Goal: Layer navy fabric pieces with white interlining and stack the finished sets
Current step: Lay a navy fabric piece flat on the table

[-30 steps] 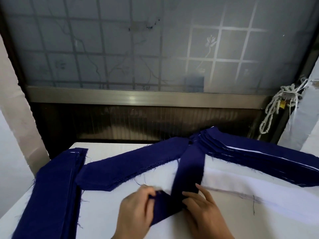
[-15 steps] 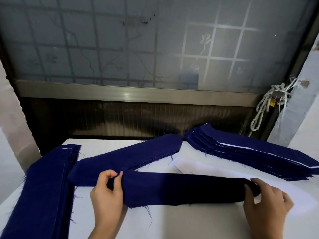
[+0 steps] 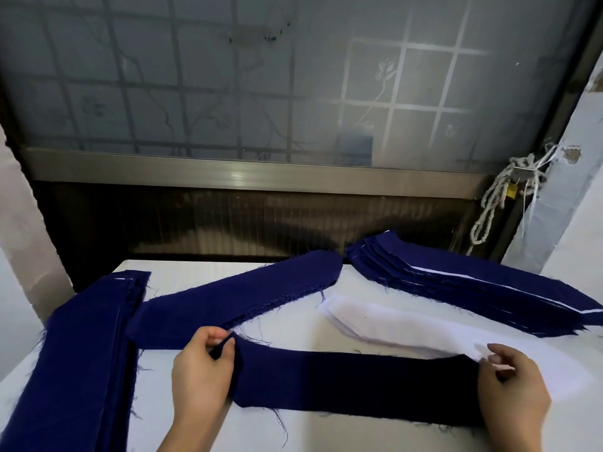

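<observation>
1. Nearest, the left hand (image 3: 202, 370) pinches the left end of a navy strip (image 3: 355, 383) between thumb and fingers. The right hand (image 3: 512, 386) curls round its right end. The strip is stretched across the front of the tabletop (image 3: 293, 432).
2. Just behind it lies the white interlining (image 3: 375, 324), seemingly several sheets. The strip's right end overlaps its near edge but is not lined up on it, so this set looks begun, not finished.
3. Further back, a diagonal navy pile (image 3: 235, 301) lies untouched; these pieces probably await layering.
4. Along the left edge runs a long navy stack (image 3: 81, 353) with a thin white line at its far end. It is unclear whether these are finished sets or supply.
5. Farthest, at the right, a layered stack (image 3: 473, 288) shows white edges between navy layers and reads as finished sets. Several appear done, and the held strip has yet to join them.
</observation>
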A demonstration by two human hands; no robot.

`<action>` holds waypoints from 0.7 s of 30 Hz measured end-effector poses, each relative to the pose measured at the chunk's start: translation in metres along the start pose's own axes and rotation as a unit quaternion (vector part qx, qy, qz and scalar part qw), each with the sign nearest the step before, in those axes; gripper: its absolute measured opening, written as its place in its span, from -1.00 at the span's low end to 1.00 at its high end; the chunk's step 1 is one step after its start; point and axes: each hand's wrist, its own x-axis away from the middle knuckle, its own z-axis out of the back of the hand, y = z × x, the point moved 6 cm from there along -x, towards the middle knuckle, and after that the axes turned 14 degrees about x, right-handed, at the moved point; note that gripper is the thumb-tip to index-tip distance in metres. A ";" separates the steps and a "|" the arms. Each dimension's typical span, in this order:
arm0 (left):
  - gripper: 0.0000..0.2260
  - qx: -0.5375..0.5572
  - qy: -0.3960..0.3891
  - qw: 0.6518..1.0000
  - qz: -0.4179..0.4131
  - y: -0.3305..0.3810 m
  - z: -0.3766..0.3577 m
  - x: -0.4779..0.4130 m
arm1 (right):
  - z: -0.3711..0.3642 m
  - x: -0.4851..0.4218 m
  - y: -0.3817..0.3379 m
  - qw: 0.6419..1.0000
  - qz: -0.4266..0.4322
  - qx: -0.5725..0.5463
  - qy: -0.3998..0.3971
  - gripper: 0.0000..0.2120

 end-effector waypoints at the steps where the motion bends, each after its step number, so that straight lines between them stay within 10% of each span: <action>1: -0.80 -0.015 0.002 1.000 -0.010 0.002 0.001 0.001 | 0.001 0.000 0.000 1.000 0.004 0.010 0.001 -0.76; 10: -0.63 -0.119 -0.073 0.972 -0.187 0.025 -0.016 0.017 | 0.008 0.015 -0.032 0.967 0.158 0.177 0.089 -0.86; 16: -0.51 -0.269 -0.226 0.872 -0.341 0.032 -0.046 0.037 | -0.014 0.027 -0.050 0.926 0.295 0.237 0.016 -0.79; 21: -0.64 -0.273 -0.199 0.873 -0.352 0.041 -0.046 0.038 | -0.055 0.028 -0.082 0.910 0.339 0.223 -0.089 -0.87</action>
